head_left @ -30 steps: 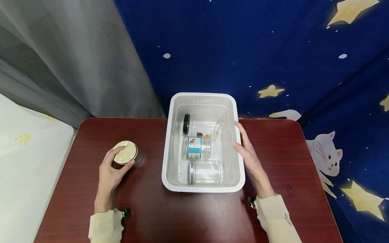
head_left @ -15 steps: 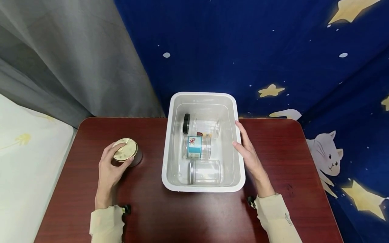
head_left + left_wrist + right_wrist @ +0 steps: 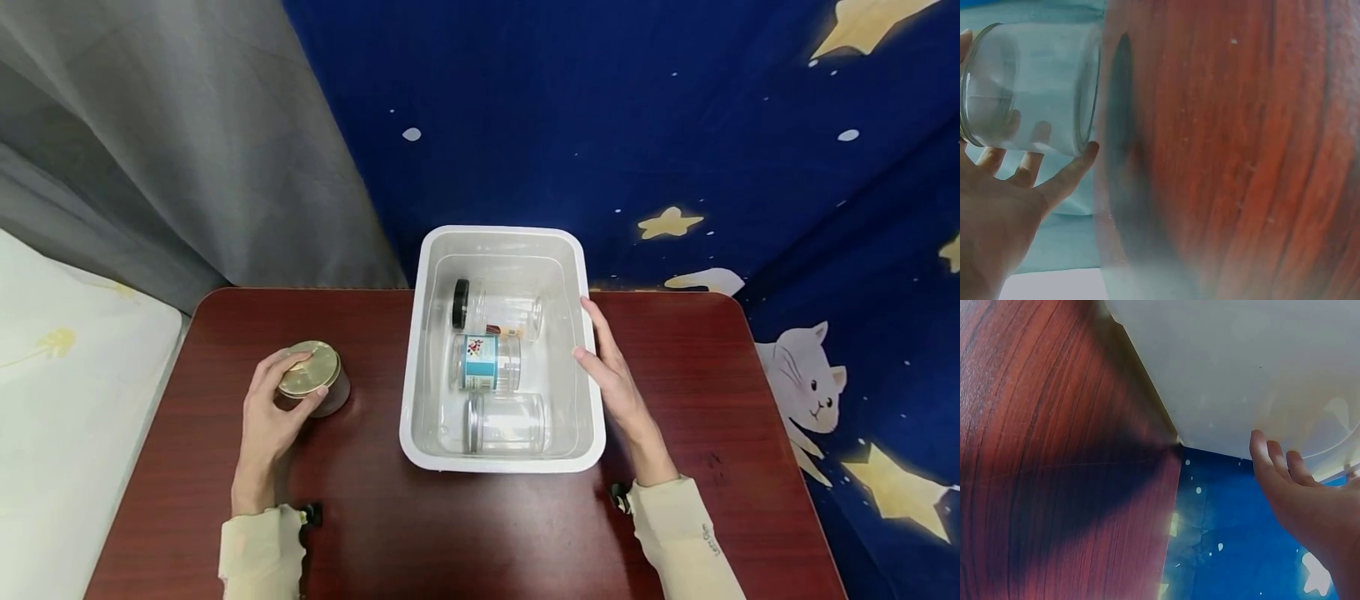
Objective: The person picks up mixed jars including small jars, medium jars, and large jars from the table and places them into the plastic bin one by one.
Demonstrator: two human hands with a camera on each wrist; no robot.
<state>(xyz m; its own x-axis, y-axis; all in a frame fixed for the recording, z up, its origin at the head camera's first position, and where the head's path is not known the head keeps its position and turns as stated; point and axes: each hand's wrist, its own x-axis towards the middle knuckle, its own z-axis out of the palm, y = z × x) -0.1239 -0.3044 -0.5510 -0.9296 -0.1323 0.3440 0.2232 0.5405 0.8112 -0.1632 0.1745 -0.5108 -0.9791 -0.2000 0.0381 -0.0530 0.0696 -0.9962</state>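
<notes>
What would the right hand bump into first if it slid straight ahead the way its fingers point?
Probably nothing on the table: the right hand lies along the white tub, fingers pointing at the table's far edge. Beyond hangs the blue star cloth, though depth is unclear.

Home bedroom corner: small dark-red wooden desk against a grey curtain; navy star-and-cat print cloth hung behind; pale bed with bedding at left.
</notes>
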